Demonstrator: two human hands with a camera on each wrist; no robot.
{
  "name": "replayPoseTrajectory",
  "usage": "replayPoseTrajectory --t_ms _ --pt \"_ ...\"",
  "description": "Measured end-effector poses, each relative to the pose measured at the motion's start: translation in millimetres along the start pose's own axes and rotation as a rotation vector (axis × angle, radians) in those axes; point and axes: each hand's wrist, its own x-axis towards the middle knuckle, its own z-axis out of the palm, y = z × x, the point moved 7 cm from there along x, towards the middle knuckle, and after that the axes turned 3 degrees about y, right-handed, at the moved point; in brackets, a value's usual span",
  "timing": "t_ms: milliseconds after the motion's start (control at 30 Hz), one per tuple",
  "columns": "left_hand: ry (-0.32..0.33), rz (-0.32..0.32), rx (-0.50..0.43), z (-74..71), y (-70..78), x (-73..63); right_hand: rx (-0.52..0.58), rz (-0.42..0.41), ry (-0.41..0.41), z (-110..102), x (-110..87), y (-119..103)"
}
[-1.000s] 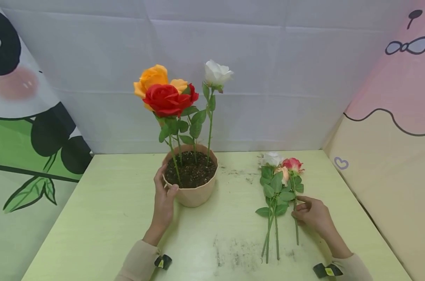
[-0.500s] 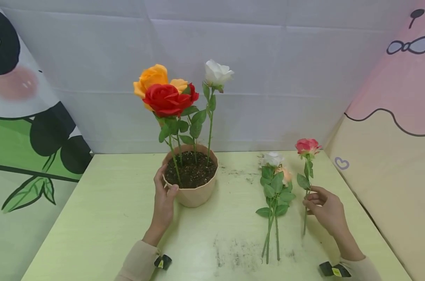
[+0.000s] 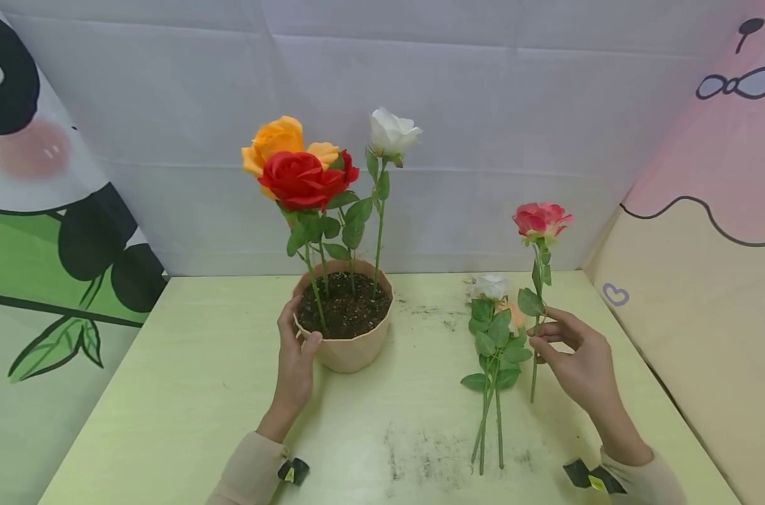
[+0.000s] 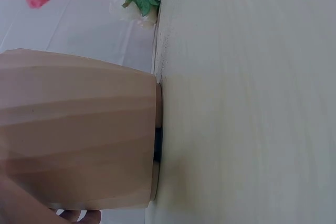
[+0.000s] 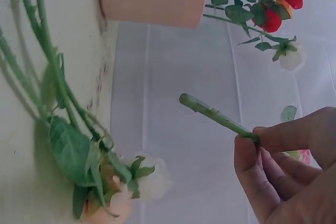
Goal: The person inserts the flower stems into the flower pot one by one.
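**Right hand has the pink rose, pot is well off to its left**

Right hand (image 3: 581, 361): thumb and fingers pinch the stem of the pink rose (image 3: 542, 221) partway down, below the lowest leaf. Long axis close to upright: bloom above the hand, cut end below the fingers. Right wrist view shows that end bare and apart from the bench (image 3: 199, 393).

Just left of the right hand: loose bunch lying flat, bloom ends away from the person, stems crossing. White bloom (image 3: 488, 286) and peach bloom (image 3: 511, 317) readable; stem count unclear under the leaves.

Key relation: pot (image 3: 351, 354) is left of the right hand and slightly farther out, with the bunch in between. Rose upright, cut end lower than the pot rim by my read, so height matters as much as sideways offset.

Left hand (image 3: 296, 361) is the nearer one to the pot: grips its left side, thumb at the rim.

Ahead of the left hand, above the soil (image 3: 347, 301): orange, red and white roses standing, white one (image 3: 391, 133) nearest the right hand.
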Motion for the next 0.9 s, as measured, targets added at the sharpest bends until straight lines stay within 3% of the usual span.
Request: replayPoseTrajectory --t_ms 133,267,467,667,900 --pt "0.005 0.029 -0.016 -1.3 -1.8 -0.5 0.118 -0.031 -0.007 12.7 1.9 -21.2" --pt "0.003 -0.002 -0.024 -1.2 -1.0 0.0 0.271 -0.057 -0.036 32.2 2.4 -38.5" --pt "0.015 0.019 0.002 -2.7 -3.1 -0.8 0.484 -0.132 -0.071 63.3 5.4 -66.2" --pt "0.010 -0.047 0.016 -1.1 6.7 -1.3 0.577 -0.217 -0.101 93.0 16.2 -96.9" --pt "0.007 -0.075 0.012 0.9 5.6 -0.5 0.578 -0.229 -0.125 124.0 26.3 -127.8"
